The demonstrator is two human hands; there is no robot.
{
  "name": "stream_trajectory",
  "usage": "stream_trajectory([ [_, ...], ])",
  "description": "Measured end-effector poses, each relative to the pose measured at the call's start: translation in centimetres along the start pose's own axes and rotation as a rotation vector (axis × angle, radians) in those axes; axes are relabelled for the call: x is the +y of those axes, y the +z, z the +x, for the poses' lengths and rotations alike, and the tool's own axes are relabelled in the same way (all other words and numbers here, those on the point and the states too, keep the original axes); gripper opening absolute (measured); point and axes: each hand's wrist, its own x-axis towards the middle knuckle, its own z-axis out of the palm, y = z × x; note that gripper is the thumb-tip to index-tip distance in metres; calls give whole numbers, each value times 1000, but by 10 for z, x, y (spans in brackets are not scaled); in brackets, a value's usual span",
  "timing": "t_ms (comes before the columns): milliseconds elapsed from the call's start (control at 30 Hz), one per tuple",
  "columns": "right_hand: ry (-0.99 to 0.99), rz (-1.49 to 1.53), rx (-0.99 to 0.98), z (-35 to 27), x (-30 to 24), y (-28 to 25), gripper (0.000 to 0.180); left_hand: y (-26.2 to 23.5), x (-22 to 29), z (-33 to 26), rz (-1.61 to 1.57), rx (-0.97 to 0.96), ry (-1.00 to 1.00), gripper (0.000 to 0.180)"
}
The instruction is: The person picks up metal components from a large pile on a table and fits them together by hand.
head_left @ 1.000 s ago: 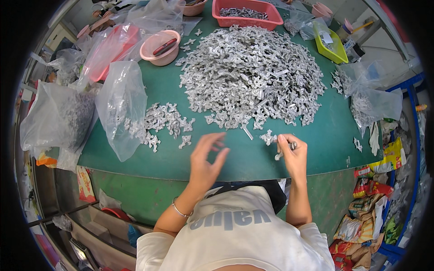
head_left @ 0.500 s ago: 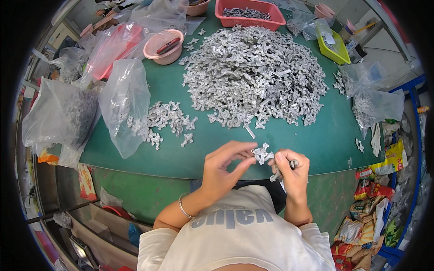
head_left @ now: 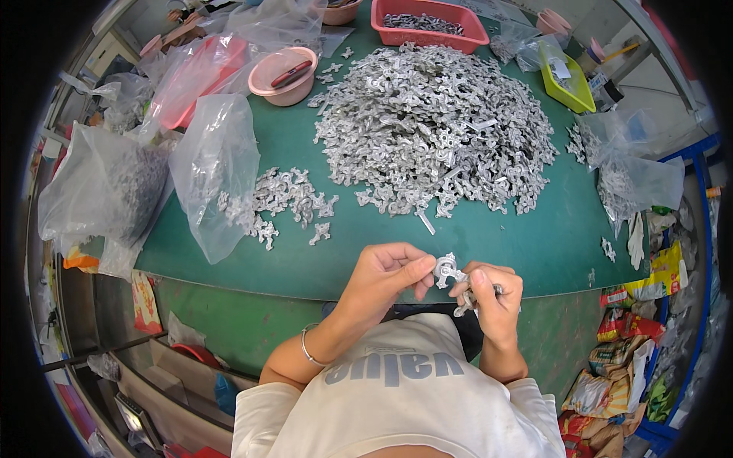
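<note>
The heap of small parts (head_left: 435, 122) is bare grey metal with a dull shine, like the small metal part (head_left: 445, 269) pinched in the fingers. The table top (head_left: 557, 244) is a matt green mat. The bags (head_left: 217, 172) are thin, crinkled clear plastic; the bowl (head_left: 284, 75) is smooth pink plastic, the tray (head_left: 427, 19) red plastic.

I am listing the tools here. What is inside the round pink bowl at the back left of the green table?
Inside the pink bowl lies one dark, reddish tool, slanted. Whatever lies under it is hidden.
</note>
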Motion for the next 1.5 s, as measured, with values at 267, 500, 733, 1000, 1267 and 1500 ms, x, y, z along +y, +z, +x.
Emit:
stream_trajectory([
  [267,-8,102,-67,-2,1,0,30,3,5,-2,-62,-8,-69,14],
  [500,-31,121,-80,-4,8,-2,29,5,5,-3,-40,-22,-27,14],
  [733,101,364,101,-5,11,14,25,5,-5,-1,18,-7,-9,13],
  [1000,391,1215,165,14,58,0,22,-5,-16,-2,509,85,161,15],
  [1267,574,1245,389,39,101,-23,18,-31,-36,1,510,111,77,16],
  [1500,443,1497,74,36,127,-48,15,-29,-36,5,499,64,31,14],
])
